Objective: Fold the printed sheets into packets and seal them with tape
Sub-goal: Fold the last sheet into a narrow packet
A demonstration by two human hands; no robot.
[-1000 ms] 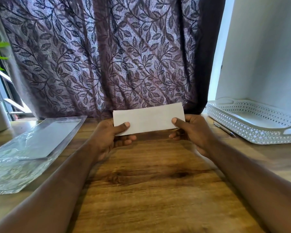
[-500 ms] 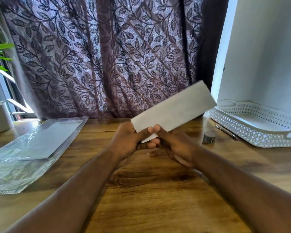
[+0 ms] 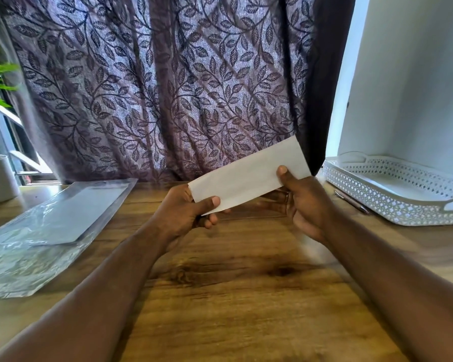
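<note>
the left hand (image 3: 183, 212) has its grip closed on the lower left corner of the folded sheet (image 3: 249, 176), thumb in front, fingers curled behind. the right hand (image 3: 304, 202) pinches it near the raised right end. the sheet is tilted in the air above the wooden counter (image 3: 246, 296). left of the sheet lies a clear plastic sleeve (image 3: 50, 226); right of it, a white tray (image 3: 392, 205).

A single wide-angle view from the person's head looks forward and down across the table (image 3: 220, 322), close enough that the left forearm (image 3: 97, 288) and right forearm (image 3: 403, 278) enter from the lower corners. The curtain (image 3: 154, 87) fills the upper frame; a tray (image 3: 392, 205) sits at the right edge.
</note>
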